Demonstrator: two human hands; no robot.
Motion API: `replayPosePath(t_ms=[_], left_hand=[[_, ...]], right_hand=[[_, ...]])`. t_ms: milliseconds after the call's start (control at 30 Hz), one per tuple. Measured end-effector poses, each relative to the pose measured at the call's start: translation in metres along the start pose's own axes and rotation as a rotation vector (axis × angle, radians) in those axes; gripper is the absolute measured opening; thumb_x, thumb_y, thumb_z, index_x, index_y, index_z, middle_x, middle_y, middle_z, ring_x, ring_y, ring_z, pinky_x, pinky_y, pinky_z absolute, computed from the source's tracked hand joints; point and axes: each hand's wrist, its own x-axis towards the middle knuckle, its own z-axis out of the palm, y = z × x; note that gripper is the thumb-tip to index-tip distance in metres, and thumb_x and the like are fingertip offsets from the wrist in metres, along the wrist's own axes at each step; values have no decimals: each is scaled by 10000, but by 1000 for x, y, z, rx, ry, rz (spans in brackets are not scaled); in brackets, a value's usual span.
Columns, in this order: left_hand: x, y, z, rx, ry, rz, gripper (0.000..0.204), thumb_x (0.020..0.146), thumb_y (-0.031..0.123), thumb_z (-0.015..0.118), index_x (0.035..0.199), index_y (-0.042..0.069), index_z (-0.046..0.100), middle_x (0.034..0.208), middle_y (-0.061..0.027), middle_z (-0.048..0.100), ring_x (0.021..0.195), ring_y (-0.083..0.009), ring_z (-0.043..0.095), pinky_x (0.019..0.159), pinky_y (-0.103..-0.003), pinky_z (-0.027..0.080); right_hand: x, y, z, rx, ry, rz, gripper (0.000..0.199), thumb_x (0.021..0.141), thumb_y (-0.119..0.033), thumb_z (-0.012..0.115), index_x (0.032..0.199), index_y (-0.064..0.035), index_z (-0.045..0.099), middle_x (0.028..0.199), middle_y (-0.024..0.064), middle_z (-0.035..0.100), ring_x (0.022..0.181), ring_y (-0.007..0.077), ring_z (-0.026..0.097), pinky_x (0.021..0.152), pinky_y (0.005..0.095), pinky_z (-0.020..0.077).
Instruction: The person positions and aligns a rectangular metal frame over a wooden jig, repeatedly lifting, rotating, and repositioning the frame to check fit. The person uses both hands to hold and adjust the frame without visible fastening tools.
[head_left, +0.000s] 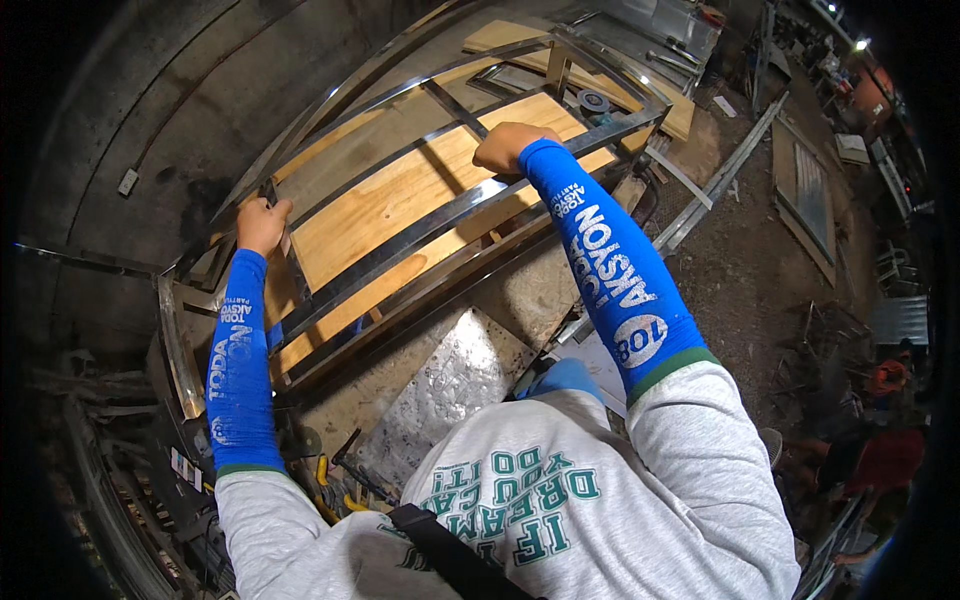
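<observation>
A rectangular frame of shiny metal tubing [440,221] lies in front of me, tilted across the view over a pale wooden board [400,195]. My left hand [263,225] is closed around a short crossbar near the frame's left end. Farther right, my right hand [510,148] is closed on another crossbar, where it comes near the long front bar; its fingertips are hidden behind the knuckles. Blue sleeves cover both forearms.
A spotted metal sheet [445,385] lies on the floor near me. Yellow-handled tools [323,470] are at lower left. Long metal bars [725,180] run along the floor at right, beside a panel [808,205]. A round grey disc [593,101] sits by the frame's far right corner. At far right is another person [885,462].
</observation>
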Motion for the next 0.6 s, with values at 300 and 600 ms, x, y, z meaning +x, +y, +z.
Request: replayPosePath(t_ms=[300, 600], left_hand=[[-4, 0, -5, -53, -34, 29, 558, 815, 453, 736, 735, -97, 677, 717, -297, 663, 706, -397, 701, 689, -469, 525], [-6, -1, -10, -63, -27, 52, 555, 830, 448, 749, 724, -91, 670, 704, -287, 654, 683, -417, 679, 673, -477, 513]], right_hand=[[-10, 8, 5, 120, 159, 21, 580, 930, -541, 603, 1206, -50, 746, 1239, 199, 722, 1164, 363, 682, 1020, 443, 517], [-18, 1, 1, 110, 164, 27, 536, 922, -466, 575, 1202, -43, 749, 1260, 182, 719, 1176, 335, 687, 1030, 414, 523]])
